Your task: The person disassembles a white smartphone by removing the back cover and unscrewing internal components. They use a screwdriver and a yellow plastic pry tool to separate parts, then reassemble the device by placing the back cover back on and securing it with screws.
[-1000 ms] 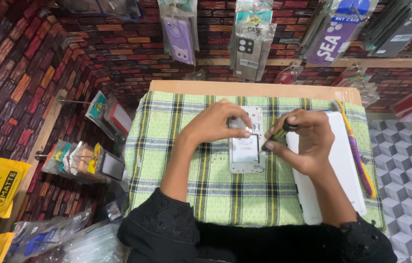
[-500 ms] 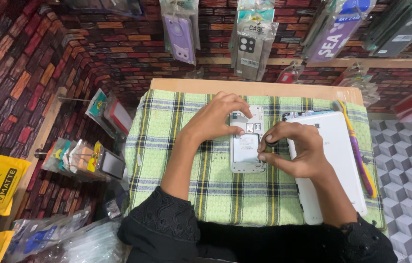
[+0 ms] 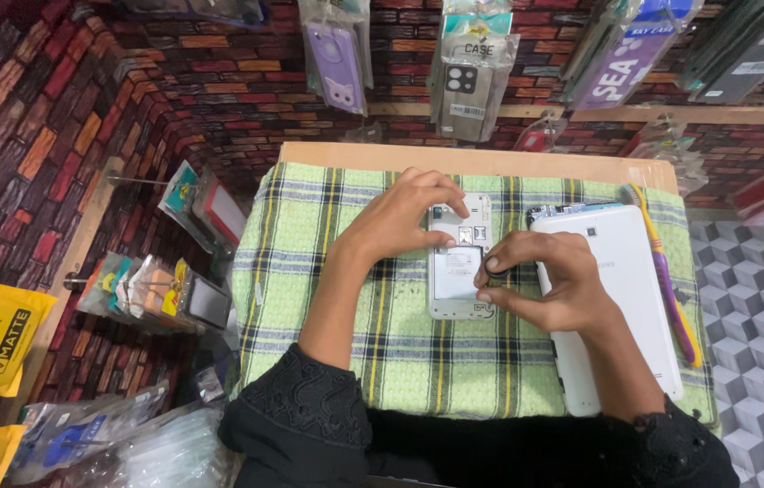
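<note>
Since a moment ago, my right hand [image 3: 555,287] slid down, pinching a small dark ring [image 3: 494,268] at the phone's [image 3: 459,258] three o'clock edge. My left hand [image 3: 409,215] curls fingertips on its top; the phone's long axis runs twelve to six on the cloth [image 3: 328,298], nearer my left.

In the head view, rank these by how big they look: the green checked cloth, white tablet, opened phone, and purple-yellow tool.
1. Green checked cloth
2. White tablet
3. Opened phone
4. Purple-yellow tool, longer than the phone but far thinner.

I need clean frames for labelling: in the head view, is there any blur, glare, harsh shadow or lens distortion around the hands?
Head view: evenly lit, only soft shadows under the left hand and right hand; the opened phone and white tablet look sharp, without strong glare; wide-angle bending curves the brick wall at the edges.
</note>
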